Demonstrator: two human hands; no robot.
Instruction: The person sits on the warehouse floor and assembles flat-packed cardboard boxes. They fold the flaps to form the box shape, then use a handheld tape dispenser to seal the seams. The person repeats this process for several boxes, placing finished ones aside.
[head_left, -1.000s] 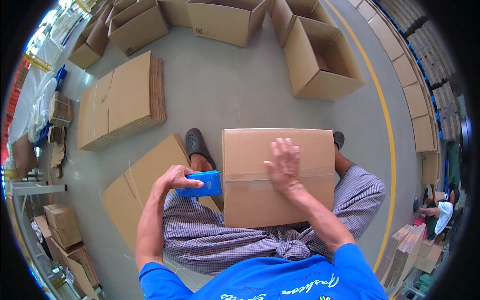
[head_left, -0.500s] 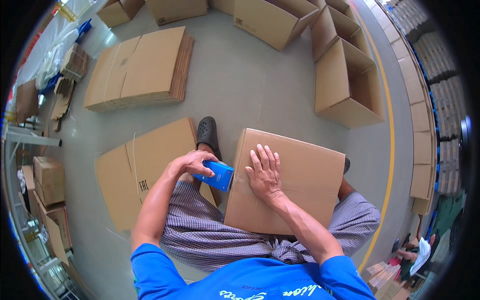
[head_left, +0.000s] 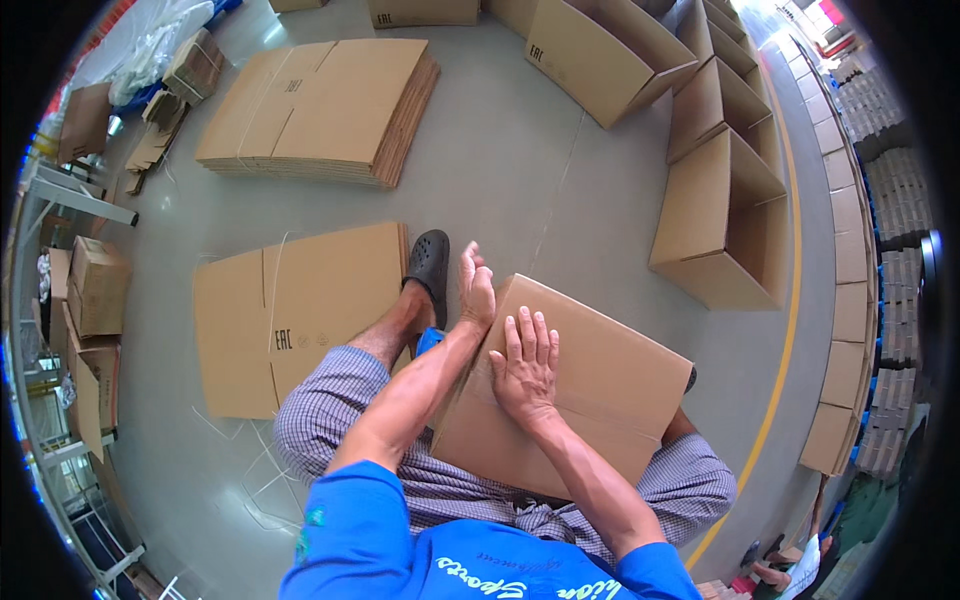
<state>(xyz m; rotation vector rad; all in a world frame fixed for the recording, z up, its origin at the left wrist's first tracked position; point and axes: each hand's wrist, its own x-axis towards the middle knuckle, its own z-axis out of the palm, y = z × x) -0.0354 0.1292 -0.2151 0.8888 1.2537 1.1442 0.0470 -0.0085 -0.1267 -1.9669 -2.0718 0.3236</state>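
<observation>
A closed cardboard carton point(head_left: 612, 385) stands between my legs, its top tilted a little. My right hand point(head_left: 526, 370) lies flat on that top, fingers spread, near the left edge. At the carton's far left corner, my left hand point(head_left: 478, 290) is raised on edge with its fingers stretched out; it holds nothing and is pressed to or close beside the left side. Below the left wrist, a blue boxy tool point(head_left: 430, 340) shows only in part, the forearm hiding most of it. Whether it rests on the floor or leans on the carton, I cannot tell.
Flat cartons point(head_left: 335, 315) tied with string lie left of my foot, and a taller stack point(head_left: 310, 105) lies beyond. Open boxes point(head_left: 725, 215) line the far right beside a yellow floor line point(head_left: 785, 370). A metal rack point(head_left: 85, 195) stands left. Another person sits at lower right.
My left hand has let go of the blue tool and moved up and right to the carton's left side. The right hand stays flat on top. The whole view has shifted.
</observation>
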